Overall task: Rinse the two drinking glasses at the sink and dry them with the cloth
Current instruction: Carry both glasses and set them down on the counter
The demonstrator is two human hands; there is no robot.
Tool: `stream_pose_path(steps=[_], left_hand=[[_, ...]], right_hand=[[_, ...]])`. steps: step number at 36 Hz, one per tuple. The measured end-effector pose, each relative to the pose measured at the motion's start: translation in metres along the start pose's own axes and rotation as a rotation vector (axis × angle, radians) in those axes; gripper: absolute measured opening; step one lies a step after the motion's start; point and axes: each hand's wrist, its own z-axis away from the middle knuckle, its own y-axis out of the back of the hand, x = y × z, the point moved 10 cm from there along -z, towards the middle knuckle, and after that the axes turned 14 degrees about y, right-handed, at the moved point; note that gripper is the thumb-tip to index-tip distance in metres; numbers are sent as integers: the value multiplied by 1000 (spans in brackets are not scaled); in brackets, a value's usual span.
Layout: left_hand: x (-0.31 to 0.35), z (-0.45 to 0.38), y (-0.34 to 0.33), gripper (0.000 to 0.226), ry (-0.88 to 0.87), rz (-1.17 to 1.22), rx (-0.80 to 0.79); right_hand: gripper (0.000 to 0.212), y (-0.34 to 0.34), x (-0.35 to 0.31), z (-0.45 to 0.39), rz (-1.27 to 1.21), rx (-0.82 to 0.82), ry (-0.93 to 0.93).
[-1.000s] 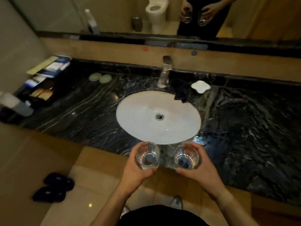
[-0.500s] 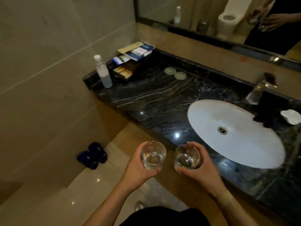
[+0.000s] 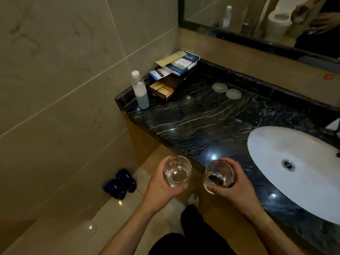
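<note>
My left hand [image 3: 161,188] grips one clear drinking glass [image 3: 177,171] upright, in front of the counter's edge. My right hand [image 3: 233,188] grips the second clear glass [image 3: 218,176], tilted a little toward me. Both glasses hang side by side over the floor and the counter's front left edge. The white oval sink [image 3: 287,153] lies to the right, partly cut off by the frame's edge. The tap and the cloth are out of view.
The black marble counter [image 3: 193,122] carries a plastic bottle [image 3: 140,91], a dark tray of toiletry packets [image 3: 173,74] and two round coasters [image 3: 226,90]. Dark slippers [image 3: 119,183] lie on the tiled floor below. A tiled wall stands left, a mirror [image 3: 257,15] behind.
My view has swung left: the sink slid to the right edge, the tap and cloth left the frame. Both hands still hold their glasses close together.
</note>
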Motion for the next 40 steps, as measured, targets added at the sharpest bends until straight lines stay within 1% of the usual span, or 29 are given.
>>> stream_pose_path(steps=[3, 7, 13, 17, 22, 28, 33, 38, 40], left_hand=[[15, -26, 4, 80, -6, 11, 1], [37, -67, 2, 83, -6, -14, -31], [80, -124, -11, 80, 2, -23, -78], [101, -158, -24, 82, -8, -54, -116], [127, -194, -39, 81, -41, -126, -157], [143, -241, -62, 83, -44, -172, -269], [157, -280, -77, 84, -67, -203, -370], [161, -321, -83, 85, -60, -179, -436], [167, -337, -84, 87, -92, -187, -451]], right_hand=[[82, 1, 8, -29, -16, 14, -3], [84, 6, 13, -72, -44, 33, -15], [84, 33, 25, -125, -35, 112, -23], [83, 52, 29, -153, -25, 162, -19], [82, 73, 37, -173, -10, 237, -59], [83, 88, 52, -185, 9, 359, -139], [85, 92, 63, -200, 59, 462, -187], [86, 87, 71, -220, 86, 554, -238], [85, 84, 75, -229, 96, 586, -251]])
